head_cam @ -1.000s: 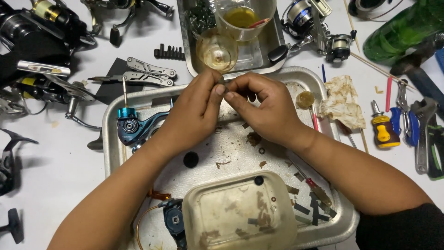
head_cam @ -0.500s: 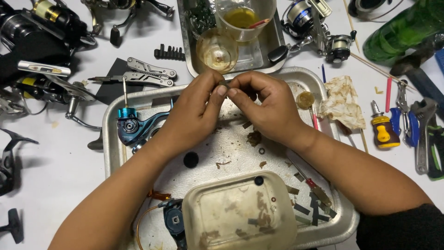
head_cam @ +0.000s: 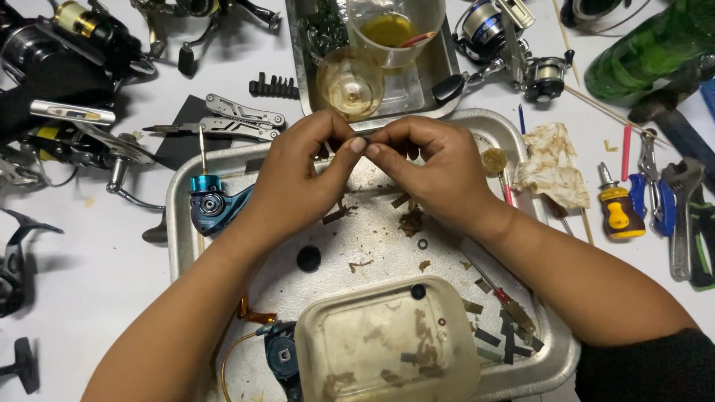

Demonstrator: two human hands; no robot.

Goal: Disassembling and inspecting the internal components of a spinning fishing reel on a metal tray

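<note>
Both hands meet over the far half of the metal tray (head_cam: pixel 186 246), as in the frames before; their position has barely changed, the fingertips only drawn slightly closer together. The left hand (head_cam: pixel 298 175) and right hand (head_cam: pixel 432 167) pinch one small dark part (head_cam: pixel 360 139) between thumbs and forefingers, near the tray's far rim. What kind of part it is cannot be told; it is mostly covered.

On the tray floor nothing has shifted: the blue reel body (head_cam: pixel 212 205) lies at the left edge, just beside the left wrist; a black round knob (head_cam: pixel 308 258) sits mid-tray; a plastic tub (head_cam: pixel 387 346) occupies the near edge. Dark strips (head_cam: pixel 506 335) lie scattered by the near right corner.

Open floor remains between the wrists and the tub. Beyond the far rim stands a second tray (head_cam: pixel 447 82) holding a glass cup (head_cam: pixel 350 83). A yellow stubby screwdriver (head_cam: pixel 620 206) lies off the right edge.
</note>
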